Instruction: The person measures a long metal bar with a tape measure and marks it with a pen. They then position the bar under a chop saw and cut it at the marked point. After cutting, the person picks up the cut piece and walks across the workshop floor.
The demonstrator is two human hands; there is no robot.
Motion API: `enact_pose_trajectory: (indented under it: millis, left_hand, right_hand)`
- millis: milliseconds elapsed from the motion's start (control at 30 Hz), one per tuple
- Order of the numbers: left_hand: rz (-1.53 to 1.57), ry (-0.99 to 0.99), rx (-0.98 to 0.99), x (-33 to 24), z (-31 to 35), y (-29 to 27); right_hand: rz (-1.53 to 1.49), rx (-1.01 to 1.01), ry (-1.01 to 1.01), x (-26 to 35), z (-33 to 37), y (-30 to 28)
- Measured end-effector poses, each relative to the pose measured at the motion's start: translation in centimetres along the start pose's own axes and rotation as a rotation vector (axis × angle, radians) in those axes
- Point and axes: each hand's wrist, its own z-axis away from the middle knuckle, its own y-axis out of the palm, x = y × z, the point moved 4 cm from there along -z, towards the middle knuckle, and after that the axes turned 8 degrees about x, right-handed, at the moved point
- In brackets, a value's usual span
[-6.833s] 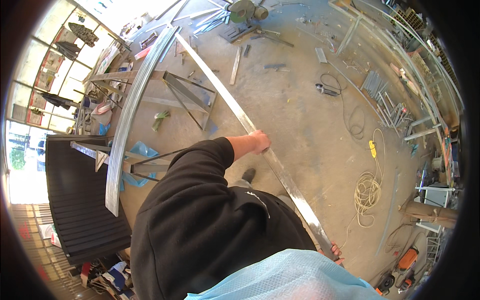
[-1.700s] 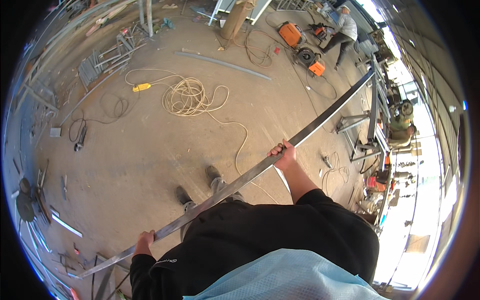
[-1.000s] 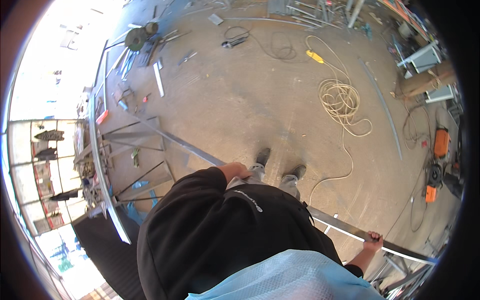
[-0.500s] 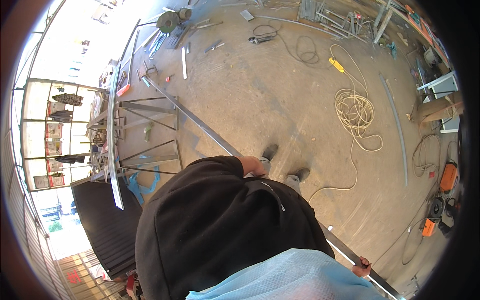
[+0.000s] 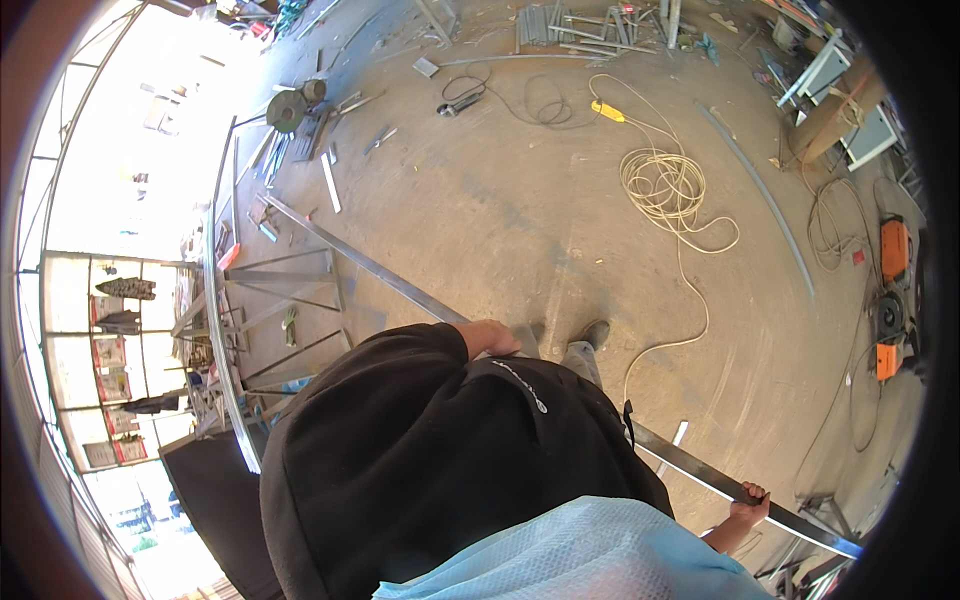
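A long grey metal bar [image 5: 390, 278] runs diagonally from the upper left, passes behind my black-sleeved body, and reaches the lower right. My left hand [image 5: 500, 342] is closed on it close to my waist; its fingers are partly hidden. Toward the other end, my right hand [image 5: 752, 500] wraps its fingers round the same bar from its edge. The far left end lies near a small metal stand. One shoe [image 5: 594, 334] shows in front of my body, while the other is mostly behind the left hand.
A coiled pale cord [image 5: 662, 190] with a yellow connector [image 5: 607, 111] lies ahead on the floor. Orange machines [image 5: 893, 248] stand at the right. Triangular steel frames [image 5: 338, 285] and another long metal bar [image 5: 216, 320] are at the left. A power tool [image 5: 460, 104] lies farther off.
My view has turned, and the surroundings have shifted in it. The right hand with the bar's near end appears higher and farther right. Both hands remain on the bar.
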Motion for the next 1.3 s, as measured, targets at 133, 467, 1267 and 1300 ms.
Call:
enact_pose_trajectory:
  millis: [133, 467, 1267, 1300]
  left_hand:
    - [-0.028, 0.007, -0.062, 1.0, 0.1, 1.1]
    - [-0.057, -0.019, -0.039, 3.6, 2.5, 5.7]
    - [-0.378, 0.128, -0.051, 7.8, -0.5, 23.3]
    - [-0.519, 0.219, -0.016, 7.9, -0.5, 24.0]
  right_hand:
    - [0.004, -0.029, -0.048, -0.7, 3.0, -2.7]
    - [-0.099, -0.05, -0.087, -3.5, 13.5, -11.6]
    - [-0.227, -0.282, -0.215, -14.5, 37.9, -45.2]
    - [-0.306, -0.343, -0.257, -15.4, 39.8, -46.3]
